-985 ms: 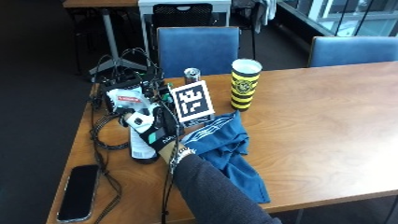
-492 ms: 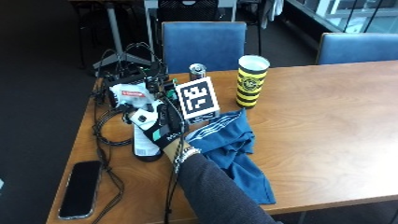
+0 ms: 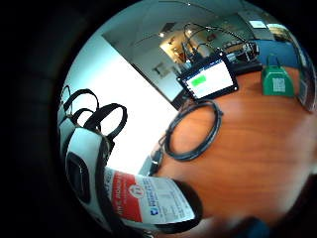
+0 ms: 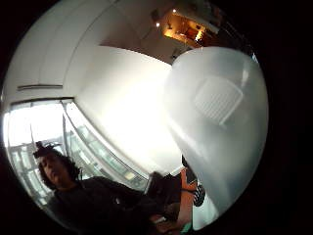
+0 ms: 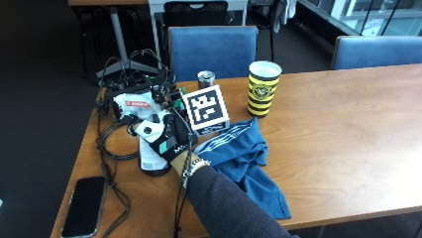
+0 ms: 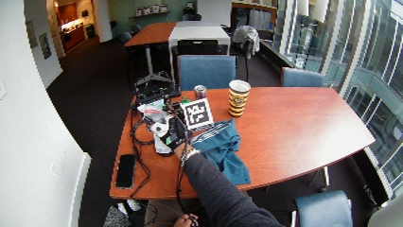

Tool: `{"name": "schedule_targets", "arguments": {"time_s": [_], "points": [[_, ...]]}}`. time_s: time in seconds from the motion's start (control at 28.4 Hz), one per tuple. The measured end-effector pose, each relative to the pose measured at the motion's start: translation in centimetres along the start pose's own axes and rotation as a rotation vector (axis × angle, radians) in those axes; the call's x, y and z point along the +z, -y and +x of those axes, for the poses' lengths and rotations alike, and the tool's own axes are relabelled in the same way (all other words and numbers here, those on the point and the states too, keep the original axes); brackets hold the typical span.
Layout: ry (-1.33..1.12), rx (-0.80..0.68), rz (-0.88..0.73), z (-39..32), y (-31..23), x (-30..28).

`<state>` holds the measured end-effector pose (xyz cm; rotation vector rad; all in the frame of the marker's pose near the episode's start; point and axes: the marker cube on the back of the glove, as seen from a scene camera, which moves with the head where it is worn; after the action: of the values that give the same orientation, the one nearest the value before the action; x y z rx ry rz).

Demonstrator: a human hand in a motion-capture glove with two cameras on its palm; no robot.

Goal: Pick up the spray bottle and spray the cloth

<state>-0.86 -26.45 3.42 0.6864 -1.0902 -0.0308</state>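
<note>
The spray bottle (image 5: 153, 148) stands upright on the wooden table (image 5: 342, 124), near its left edge, with its white head uppermost and its dark base resting on the tabletop. The gloved right hand (image 5: 173, 141) is wrapped around the bottle from the right side, fingers curled against its body (the grip holds the bottle; the base does not appear lifted). In the thumb-side palm view, the bottle's pale plastic (image 4: 220, 122) fills much of the picture, so it sits close against the palm.

The blue cloth (image 5: 247, 163) lies crumpled on the table just to the right of the hand, extending toward the near edge. The forearm in a dark sleeve (image 5: 224, 208) runs from the near edge up to the hand, beside the cloth.

Behind the bottle lies a white packet with a red label (image 5: 133, 105), among black cables (image 5: 109, 144). A small can (image 5: 206, 79) and a yellow and black cup (image 5: 263, 89) stand further back, well apart from the bottle. A black phone (image 5: 83, 206) lies flat near the front left corner. Blue chairs (image 5: 211, 47) stand behind the table.

The little-finger-side palm view shows a coiled black cable (image 3: 193, 131) on the table and a small lit screen (image 3: 208, 79) beyond it.
</note>
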Motion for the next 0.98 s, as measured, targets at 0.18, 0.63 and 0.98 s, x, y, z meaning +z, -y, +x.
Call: {"name": "schedule_targets", "arguments": {"time_s": [0.18,0.63,0.98], "points": [[-0.006,0.071,-0.028,0.7,-1.6,-0.2],[-0.125,0.212,-0.296,3.6,-1.9,-3.5],[-0.470,0.229,-0.516,3.4,-5.2,-10.3]]}}
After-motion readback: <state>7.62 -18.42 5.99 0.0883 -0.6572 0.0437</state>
